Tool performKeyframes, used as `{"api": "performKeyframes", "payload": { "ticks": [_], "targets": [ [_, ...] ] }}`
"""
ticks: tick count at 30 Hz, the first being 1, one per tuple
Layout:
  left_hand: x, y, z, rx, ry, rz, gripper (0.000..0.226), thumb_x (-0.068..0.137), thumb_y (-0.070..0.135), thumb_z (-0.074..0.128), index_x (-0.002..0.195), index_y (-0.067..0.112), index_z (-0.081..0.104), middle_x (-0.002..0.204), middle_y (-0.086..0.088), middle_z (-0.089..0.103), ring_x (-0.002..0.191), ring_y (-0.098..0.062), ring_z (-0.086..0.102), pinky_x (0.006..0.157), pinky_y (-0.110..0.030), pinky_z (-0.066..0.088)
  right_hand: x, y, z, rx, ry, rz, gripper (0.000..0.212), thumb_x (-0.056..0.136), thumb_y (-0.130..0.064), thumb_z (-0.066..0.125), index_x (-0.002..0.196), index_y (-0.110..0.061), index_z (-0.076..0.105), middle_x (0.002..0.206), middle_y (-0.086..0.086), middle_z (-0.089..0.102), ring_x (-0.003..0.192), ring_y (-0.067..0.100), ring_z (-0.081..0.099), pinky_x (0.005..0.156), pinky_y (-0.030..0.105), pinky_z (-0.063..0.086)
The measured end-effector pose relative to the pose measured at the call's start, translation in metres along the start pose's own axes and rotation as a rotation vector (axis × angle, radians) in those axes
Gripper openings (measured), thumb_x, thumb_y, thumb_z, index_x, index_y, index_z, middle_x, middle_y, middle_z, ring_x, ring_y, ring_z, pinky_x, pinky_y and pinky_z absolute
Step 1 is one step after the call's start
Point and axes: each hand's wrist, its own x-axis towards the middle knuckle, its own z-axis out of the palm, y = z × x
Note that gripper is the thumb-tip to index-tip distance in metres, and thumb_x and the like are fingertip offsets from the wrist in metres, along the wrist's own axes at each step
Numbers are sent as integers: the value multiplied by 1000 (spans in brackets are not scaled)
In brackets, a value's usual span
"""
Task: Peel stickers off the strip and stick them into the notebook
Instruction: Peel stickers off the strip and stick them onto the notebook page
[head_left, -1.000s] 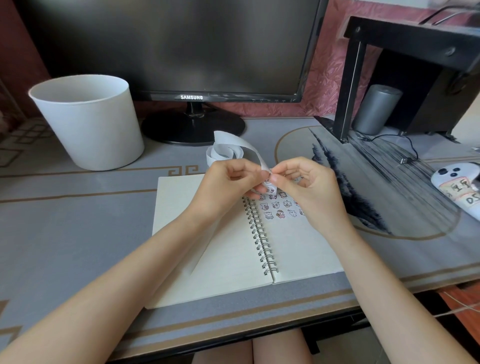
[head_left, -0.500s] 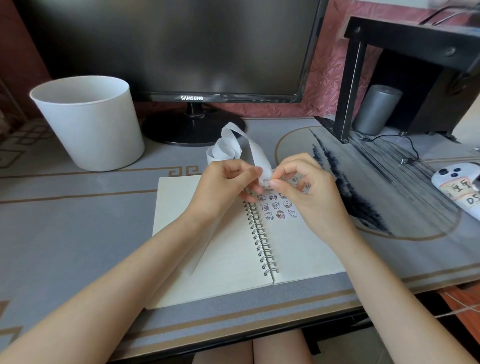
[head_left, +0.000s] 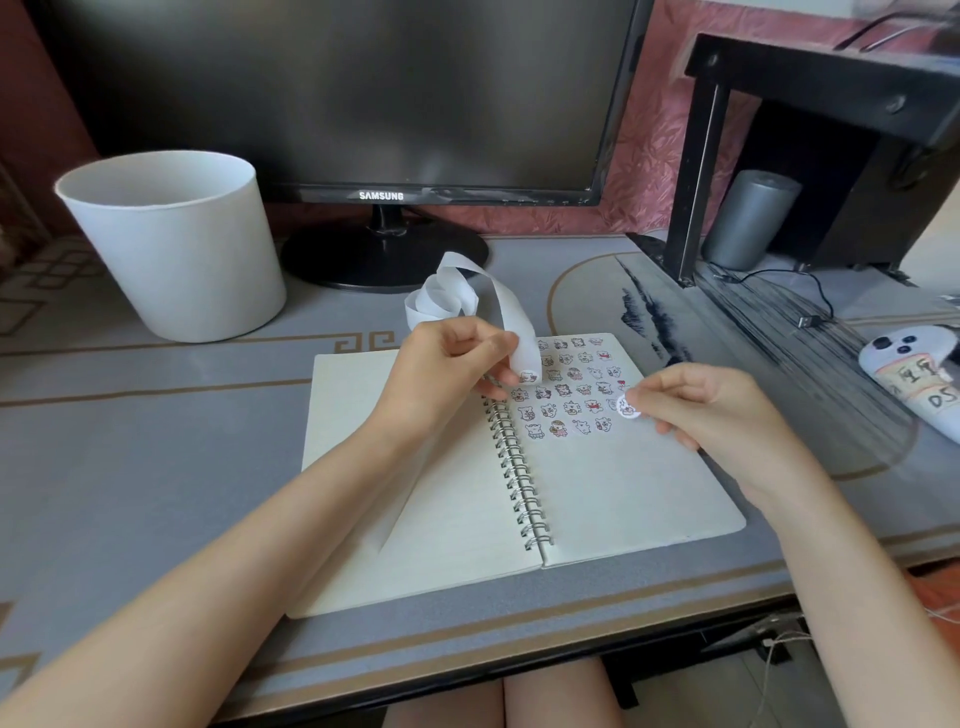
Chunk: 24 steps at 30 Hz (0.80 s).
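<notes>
A white bin (head_left: 176, 244) stands at the left of the tabletop (head_left: 130, 441); to its right the left hand (head_left: 447, 369) pinches the curled sticker strip (head_left: 501, 306) in its fingers above the spiral of the open notebook (head_left: 623, 499). Rows of stickers (head_left: 569, 387) cover the top of the right page. At that page's outer edge the right hand (head_left: 711, 410) grasps one round sticker (head_left: 627, 406) in its fingers.

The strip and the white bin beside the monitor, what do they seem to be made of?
The strip looks like thin, faintly glossy backing paper: it curls in loose loops. The white bin is probably matte plastic, possibly coated card: smooth even wall, thin rim, no sheen.
</notes>
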Motion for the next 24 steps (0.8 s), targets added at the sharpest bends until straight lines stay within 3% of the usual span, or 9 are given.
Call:
{"api": "performKeyframes", "payload": {
  "ticks": [24],
  "targets": [
    [-1,2,0,15,-3,3,19,94,9,57,85,-5,66,63,-4,68,57,-8,63,60,-19,55,5,10,1,-91,21,32,5,79,-12,74,77,-11,69,66,0,66,42,-3,45,42,6,33]
  ]
}}
